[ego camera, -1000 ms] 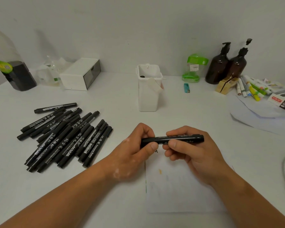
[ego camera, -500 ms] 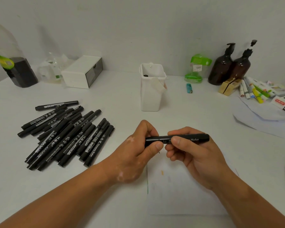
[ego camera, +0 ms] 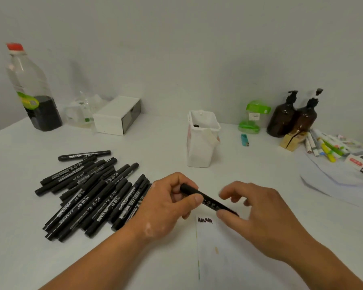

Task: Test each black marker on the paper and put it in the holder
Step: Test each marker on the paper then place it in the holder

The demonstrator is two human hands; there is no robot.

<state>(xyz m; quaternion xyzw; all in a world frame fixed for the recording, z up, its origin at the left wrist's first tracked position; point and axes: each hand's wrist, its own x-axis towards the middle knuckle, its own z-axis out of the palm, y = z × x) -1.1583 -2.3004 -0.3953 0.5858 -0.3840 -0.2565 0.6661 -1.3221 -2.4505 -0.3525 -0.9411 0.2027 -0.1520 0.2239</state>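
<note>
A black cylindrical marker (ego camera: 210,200) is held tilted above the white table (ego camera: 19,206), upper end to the left and lower end to the right, over the top edge of a white sheet of paper (ego camera: 239,258). The left hand (ego camera: 168,204) is wrapped round the marker's upper-left end, with the thumb pressed on the barrel and the fingers curled behind it. The right hand (ego camera: 260,216) is set at the lower-right end: the thumb touches the barrel from below and the fingers are bent above it but blurred, so a closed pinch cannot be confirmed. A black zigzag scribble (ego camera: 204,220) is marked at the paper's top-left corner, just below the marker. A white plastic holder (ego camera: 201,147) stands upright beyond the hands, well apart from them, and one dark marker end (ego camera: 196,126) is seen inside at its rim. A pile of black markers (ego camera: 88,191) is spread on the table to the left, its nearest ones just beside the left wrist. Along the wall are placed a clear plastic bottle with a red cap and dark liquid (ego camera: 34,97), a white rectangular box (ego camera: 117,115), a green transparent container (ego camera: 254,116), a turquoise lighter (ego camera: 244,140) and two brown pump bottles (ego camera: 283,116) — with coloured pens (ego camera: 327,147) lying at the far right.
</note>
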